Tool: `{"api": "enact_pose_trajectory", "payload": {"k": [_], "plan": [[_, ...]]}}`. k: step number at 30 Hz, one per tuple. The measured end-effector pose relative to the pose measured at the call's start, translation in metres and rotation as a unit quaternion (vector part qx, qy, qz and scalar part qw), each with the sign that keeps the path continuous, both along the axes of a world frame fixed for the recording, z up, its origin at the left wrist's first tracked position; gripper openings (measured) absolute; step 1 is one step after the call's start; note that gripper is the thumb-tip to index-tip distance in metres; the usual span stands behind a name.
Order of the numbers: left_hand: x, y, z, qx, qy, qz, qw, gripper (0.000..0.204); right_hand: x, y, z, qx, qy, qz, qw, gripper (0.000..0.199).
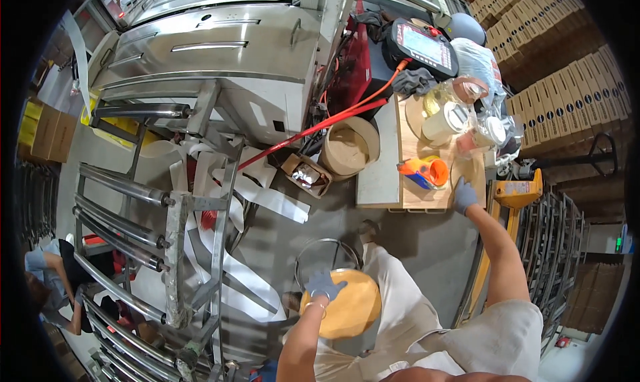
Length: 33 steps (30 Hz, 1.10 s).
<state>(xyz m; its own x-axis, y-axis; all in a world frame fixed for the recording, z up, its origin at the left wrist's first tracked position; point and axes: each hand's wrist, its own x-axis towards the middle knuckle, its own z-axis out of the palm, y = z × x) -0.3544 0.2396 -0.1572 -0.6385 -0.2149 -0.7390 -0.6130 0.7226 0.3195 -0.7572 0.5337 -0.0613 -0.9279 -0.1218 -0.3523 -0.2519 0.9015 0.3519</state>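
My left hand (323, 287), in a grey glove, lies on the yellow-tan seat of a round stool (350, 312) with its fingers spread. Over the right front edge of the wooden-topped cabinet (410, 142) rests my right hand (465, 195), also gloved in grey, its fingers laid out and nothing visible in them. Left of that hand on the cabinet sits an orange and blue object (425, 173) with a round orange opening; its kind is unclear. Behind stand a white lidded cup (445, 122), a clear jar with a white lid (490, 132) and a bottle of yellowish liquid (437, 99).
A handheld control panel (422, 47) lies at the cabinet's back. On the floor are a round bin (350, 149), a small open box (307, 175) and white strips (247, 282). A roller conveyor (127, 229) runs along the left, another person (57, 282) beyond it. Stacked cartons (567, 102) stand right.
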Motion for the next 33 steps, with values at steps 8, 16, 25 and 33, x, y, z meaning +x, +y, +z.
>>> {"api": "enact_pose_trajectory", "payload": {"k": [8,16,25,33], "plan": [[0.043,0.036,-0.037,0.162,-0.063,-0.006,0.985,0.082,0.016,-0.006,0.016,-0.04,0.065,0.011,0.997,0.066],[0.076,0.033,-0.1,0.213,0.067,-0.029,0.974,0.039,0.015,0.033,0.038,-0.1,0.215,0.144,0.961,0.018],[0.096,-0.015,-0.102,-0.007,0.381,-0.131,0.915,0.035,0.035,0.094,0.114,-0.159,0.336,0.179,0.911,0.027],[0.056,0.019,0.08,0.723,0.177,0.441,0.501,0.064,0.218,-0.011,0.164,-0.716,-0.145,0.261,0.631,0.019]]}}
